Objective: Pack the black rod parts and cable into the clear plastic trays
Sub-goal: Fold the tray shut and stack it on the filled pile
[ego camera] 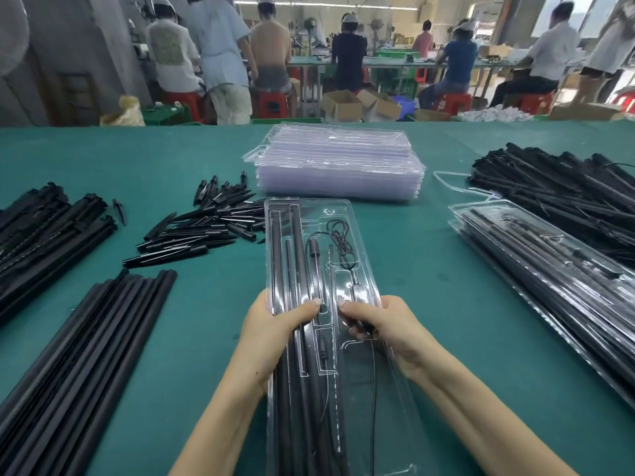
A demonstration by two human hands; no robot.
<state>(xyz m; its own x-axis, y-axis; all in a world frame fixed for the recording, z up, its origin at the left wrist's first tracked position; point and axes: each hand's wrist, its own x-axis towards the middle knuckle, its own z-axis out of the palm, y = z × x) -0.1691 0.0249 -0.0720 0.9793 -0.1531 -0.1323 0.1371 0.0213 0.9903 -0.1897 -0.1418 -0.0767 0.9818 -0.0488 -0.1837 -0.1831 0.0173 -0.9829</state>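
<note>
Fingers of the left hand [271, 333] wrap the left edge of the clear plastic tray [360, 389], thumb pressed on top; fingers of the right hand [381, 324] curl over the tray's middle from the right, thumb tip nearly meeting the other thumb. That tray lies on the green surface [446, 304] with its long axis running straight away from the person, and the black rods [295, 255] inside it lie lengthwise along its left channels. Just beyond the right fingers, a coiled cable [340, 242] sits in the tray's far right pocket.

Left of the left fingers lie a row of long black tubes [86, 355], a bundle of clipped rods [44, 228] and, farther off, a scatter of black spikes [206, 225]. Straight ahead of the fingers stands a stack of empty trays [338, 163]. Right of the right fingers, filled trays [549, 280] lie slantwise, with another heap of black rods [567, 187] behind them. No writing is legible.
</note>
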